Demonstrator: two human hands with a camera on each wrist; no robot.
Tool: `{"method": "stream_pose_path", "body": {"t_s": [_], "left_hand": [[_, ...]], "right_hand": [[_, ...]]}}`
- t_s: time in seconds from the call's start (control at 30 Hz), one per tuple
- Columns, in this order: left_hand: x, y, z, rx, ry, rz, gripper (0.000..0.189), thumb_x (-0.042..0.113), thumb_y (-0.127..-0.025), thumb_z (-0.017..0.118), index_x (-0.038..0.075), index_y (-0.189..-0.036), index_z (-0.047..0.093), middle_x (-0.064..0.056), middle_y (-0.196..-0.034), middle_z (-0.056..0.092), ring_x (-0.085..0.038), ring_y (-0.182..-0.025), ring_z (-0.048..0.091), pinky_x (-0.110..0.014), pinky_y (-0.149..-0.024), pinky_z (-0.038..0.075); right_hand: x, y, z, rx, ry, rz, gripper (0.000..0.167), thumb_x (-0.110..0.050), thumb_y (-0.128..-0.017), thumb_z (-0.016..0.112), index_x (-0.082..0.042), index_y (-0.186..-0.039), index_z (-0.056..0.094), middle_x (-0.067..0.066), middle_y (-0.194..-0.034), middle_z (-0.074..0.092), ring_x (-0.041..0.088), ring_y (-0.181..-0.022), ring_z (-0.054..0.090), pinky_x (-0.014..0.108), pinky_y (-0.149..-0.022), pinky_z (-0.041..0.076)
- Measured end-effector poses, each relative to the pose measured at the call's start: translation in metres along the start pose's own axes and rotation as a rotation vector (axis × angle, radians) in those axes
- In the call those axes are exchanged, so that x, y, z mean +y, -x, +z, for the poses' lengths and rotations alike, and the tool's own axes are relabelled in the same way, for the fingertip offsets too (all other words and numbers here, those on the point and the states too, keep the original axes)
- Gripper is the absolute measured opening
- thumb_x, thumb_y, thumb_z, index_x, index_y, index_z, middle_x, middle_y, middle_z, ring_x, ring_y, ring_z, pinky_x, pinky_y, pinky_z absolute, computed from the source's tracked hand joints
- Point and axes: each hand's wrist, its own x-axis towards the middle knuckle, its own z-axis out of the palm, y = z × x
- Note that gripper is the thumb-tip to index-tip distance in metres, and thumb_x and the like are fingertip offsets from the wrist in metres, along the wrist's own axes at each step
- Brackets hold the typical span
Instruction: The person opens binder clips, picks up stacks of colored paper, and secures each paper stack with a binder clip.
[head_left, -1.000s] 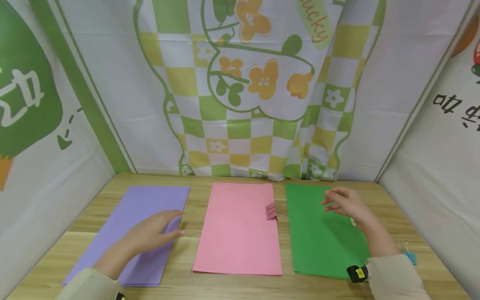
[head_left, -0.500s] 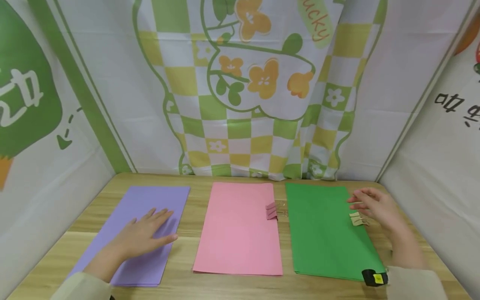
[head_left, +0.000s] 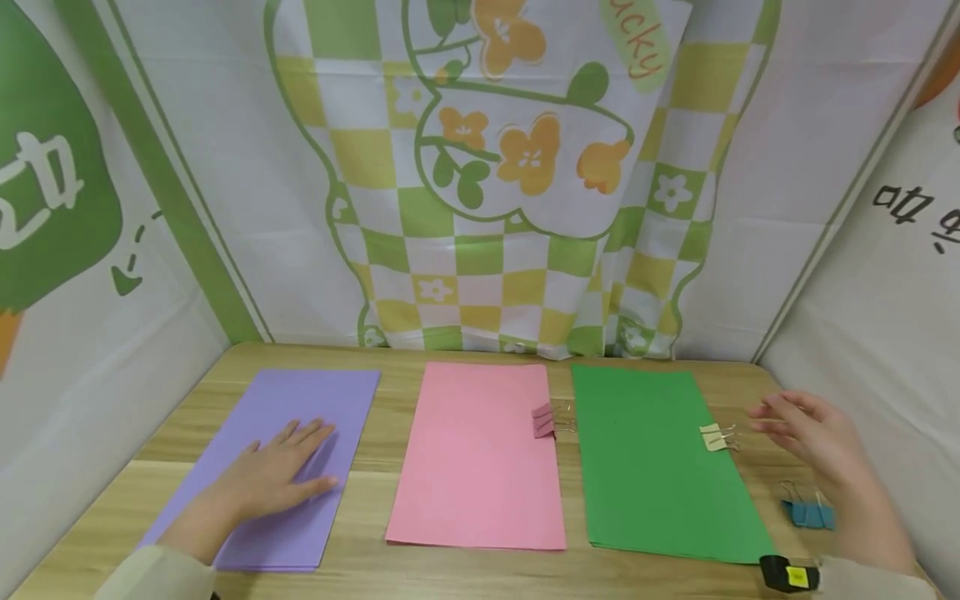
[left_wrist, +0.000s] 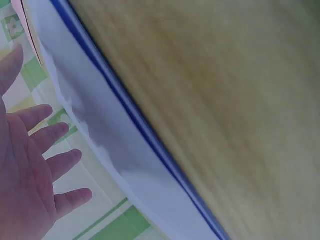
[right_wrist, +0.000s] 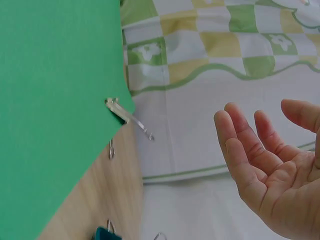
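Note:
My left hand (head_left: pixel 270 479) is spread over a stack of purple paper (head_left: pixel 322 396) on the left; whether it touches the sheets I cannot tell. In the left wrist view its fingers (left_wrist: pixel 65 162) are apart and hold nothing. To the right of a stack of green paper (head_left: pixel 652 483), my right hand (head_left: pixel 821 442) hovers with loosely bent fingers and an empty palm. A pale yellow binder clip (head_left: pixel 715 437) grips the green stack's right edge. Just below the right hand lies a blue binder clip (head_left: pixel 808 514), partly hidden by the wrist.
A stack of pink paper (head_left: pixel 476 467) lies in the middle, a dusty pink binder clip (head_left: pixel 543 422) on its right edge. All the stacks lie on a wooden table (head_left: pixel 367 517). A checked cloth (head_left: pixel 480 283) hangs behind; white cloth walls flank both sides.
The right hand has moved right, off the green stack, uncovering the yellow clip. The left hand has shifted slightly left and flattened out over the purple paper.

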Motion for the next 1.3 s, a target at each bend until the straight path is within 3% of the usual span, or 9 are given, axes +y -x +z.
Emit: {"method": "stream_pose_path", "body": {"t_s": [0.2, 0.43, 0.83, 1.03, 1.3], "left_hand": [[-0.001, 0.002, 0.000, -0.012, -0.002, -0.002, 0.079, 0.059, -0.090, 0.062, 0.008, -0.148, 0.046, -0.021, -0.153, 0.044, -0.054, -0.137, 0.038, -0.081, -0.095, 0.032], [-0.003, 0.004, 0.003, -0.012, -0.013, 0.014, 0.079, 0.058, -0.089, 0.063, 0.006, -0.147, 0.047, -0.021, -0.151, 0.045, -0.054, -0.136, 0.039, -0.080, -0.094, 0.035], [-0.003, 0.005, 0.006, -0.036, -0.012, 0.014, 0.080, 0.057, -0.088, 0.064, 0.003, -0.145, 0.047, -0.024, -0.150, 0.045, -0.055, -0.135, 0.040, -0.080, -0.093, 0.037], [-0.004, 0.004, 0.007, -0.050, -0.011, 0.007, 0.081, 0.059, -0.089, 0.062, 0.002, -0.145, 0.047, -0.024, -0.151, 0.044, -0.056, -0.135, 0.039, -0.080, -0.092, 0.036], [-0.005, 0.000, 0.006, -0.064, -0.023, 0.011, 0.081, 0.058, -0.089, 0.063, 0.002, -0.145, 0.047, -0.025, -0.152, 0.042, -0.056, -0.135, 0.039, -0.080, -0.090, 0.038]], "right_hand": [[0.005, 0.009, -0.011, 0.031, -0.091, -0.005, 0.018, -0.018, -0.104, 0.052, -0.025, -0.097, 0.067, -0.010, -0.087, 0.076, 0.005, -0.080, 0.074, 0.012, -0.072, 0.055], [0.016, 0.021, -0.020, 0.106, -0.033, 0.035, 0.019, -0.019, -0.104, 0.052, -0.029, -0.094, 0.064, -0.015, -0.084, 0.075, 0.000, -0.076, 0.072, 0.009, -0.068, 0.053], [0.035, 0.027, -0.037, 0.195, -0.041, 0.098, 0.018, -0.022, -0.103, 0.055, -0.027, -0.088, 0.065, -0.016, -0.078, 0.074, -0.001, -0.071, 0.070, 0.010, -0.065, 0.054], [0.044, 0.028, -0.045, 0.161, -0.067, 0.166, 0.026, -0.020, -0.104, 0.053, -0.028, -0.084, 0.068, -0.014, -0.078, 0.074, 0.002, -0.072, 0.071, 0.014, -0.066, 0.056], [0.047, 0.030, -0.058, 0.014, 0.137, 0.274, 0.032, -0.024, -0.106, 0.048, -0.035, -0.086, 0.071, -0.021, -0.086, 0.073, -0.004, -0.081, 0.067, 0.014, -0.071, 0.056]]}}
